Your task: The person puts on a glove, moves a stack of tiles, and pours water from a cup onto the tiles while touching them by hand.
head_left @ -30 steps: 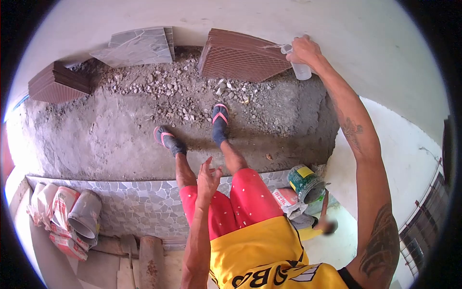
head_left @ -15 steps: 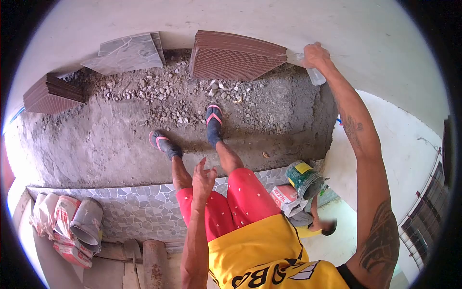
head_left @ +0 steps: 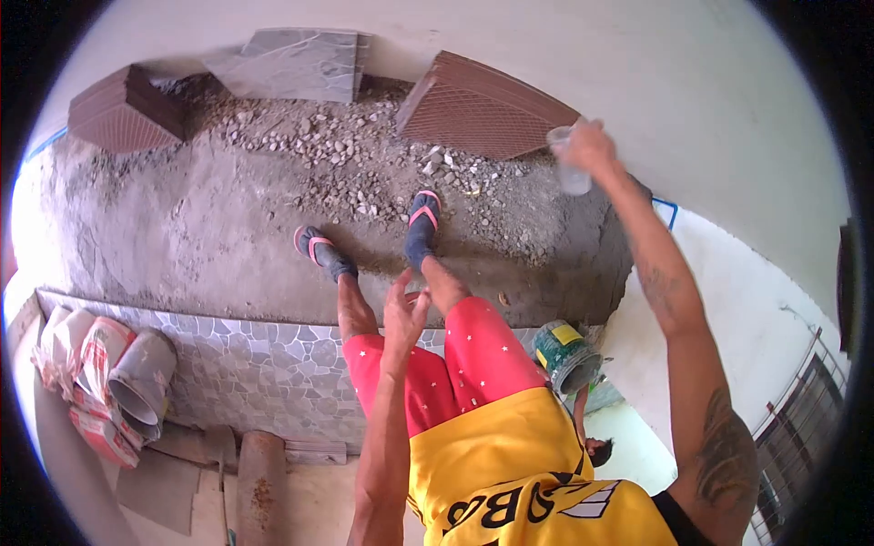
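Note:
At the upper right, beside the wall, my right hand (head_left: 590, 147) is wrapped round a clear plastic bottle (head_left: 574, 178), slightly blurred. The bottle is just off the right corner of a stack of brown patterned tiles (head_left: 496, 107). My left hand (head_left: 405, 314) hangs in front of my red shorts, empty, with its fingers loosely apart and curved. My feet, in dark socks and pink flip-flops (head_left: 424, 215), stand on rough grey ground.
Gravel (head_left: 337, 146) lies near my feet. Against the wall lean grey tiles (head_left: 300, 65) and more brown tiles (head_left: 127, 111). Below the ledge are cement sacks (head_left: 102, 350), a grey bucket (head_left: 146, 375), a green bucket (head_left: 560, 350) and another person (head_left: 597, 450).
My right hand and the bottle have moved down, away from the wall. My left hand has shifted slightly right and up. The camera view has turned, and the other person shows less.

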The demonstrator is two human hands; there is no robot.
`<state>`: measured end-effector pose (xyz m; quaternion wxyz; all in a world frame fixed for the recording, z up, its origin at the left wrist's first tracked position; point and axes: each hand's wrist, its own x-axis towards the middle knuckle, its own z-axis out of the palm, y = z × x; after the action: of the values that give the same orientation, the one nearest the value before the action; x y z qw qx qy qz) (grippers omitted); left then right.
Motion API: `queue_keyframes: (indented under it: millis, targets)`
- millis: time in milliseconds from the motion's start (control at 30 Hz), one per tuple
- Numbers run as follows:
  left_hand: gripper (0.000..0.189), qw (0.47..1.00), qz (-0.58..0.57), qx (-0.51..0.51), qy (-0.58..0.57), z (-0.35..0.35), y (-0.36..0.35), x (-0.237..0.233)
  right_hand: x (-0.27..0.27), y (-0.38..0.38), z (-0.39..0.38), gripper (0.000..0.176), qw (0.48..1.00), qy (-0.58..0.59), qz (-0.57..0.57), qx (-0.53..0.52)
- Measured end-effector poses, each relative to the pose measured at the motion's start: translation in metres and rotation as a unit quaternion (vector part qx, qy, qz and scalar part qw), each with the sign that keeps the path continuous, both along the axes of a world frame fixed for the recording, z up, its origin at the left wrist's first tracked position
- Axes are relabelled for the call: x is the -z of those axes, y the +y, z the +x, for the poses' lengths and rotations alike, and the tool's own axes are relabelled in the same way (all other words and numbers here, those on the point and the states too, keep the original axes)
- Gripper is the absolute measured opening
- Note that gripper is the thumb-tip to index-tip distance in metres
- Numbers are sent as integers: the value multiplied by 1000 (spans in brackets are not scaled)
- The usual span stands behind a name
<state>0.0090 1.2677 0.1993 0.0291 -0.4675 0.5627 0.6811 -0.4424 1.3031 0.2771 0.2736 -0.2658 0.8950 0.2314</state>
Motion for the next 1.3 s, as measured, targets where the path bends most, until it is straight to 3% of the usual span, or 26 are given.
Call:
queue_keyframes:
  millis: [67,133,167,200,233,267,300,433,500,600,733,1000,1100,1200,1300]
  targets:
    - [63,994,76,-64,33,-19,-14,-28,9,-15,63,65,996,-67,-56,33]
    - [71,997,1,-47,55,-26,-27,-44,24,-26,135,73,980,-156,-116,50]
    - [75,997,-36,-36,66,-23,-36,-49,18,-41,174,72,958,-244,-122,84]
    - [78,995,-67,-37,71,-19,-48,-51,2,-58,215,58,960,-233,-150,50]
    - [82,992,-96,-37,75,-11,-59,-53,16,-56,253,61,940,-258,-222,21]
    - [85,988,-124,-38,78,0,-68,-55,-5,-76,281,62,919,-322,-218,66]
    - [88,983,-124,-78,111,19,-72,-41,1,-82,315,66,938,-257,-222,68]
    - [83,981,-61,-157,98,96,-124,-51,0,-138,395,82,880,-388,-241,126]
    - [82,982,-73,-160,73,142,-146,-58,-31,-180,431,84,869,-424,-218,133]
    - [82,973,-34,-218,64,197,-178,-87,-33,-212,491,84,852,-408,-326,41]
    - [81,969,-20,-245,37,261,-208,-123,-50,-249,547,92,852,-458,-255,-23]
    - [83,953,-21,-300,41,341,-252,-162,-96,-310,633,96,845,-469,-242,-90]
    - [86,938,-47,-335,73,367,-278,-168,-96,-332,662,93,821,-466,-305,-127]
    - [87,913,-182,-355,79,386,-313,-179,-92,-358,697,88,781,-454,-387,-185]
    - [86,899,-186,-375,129,431,-352,-167,-95,-399,741,85,756,-459,-406,-229]
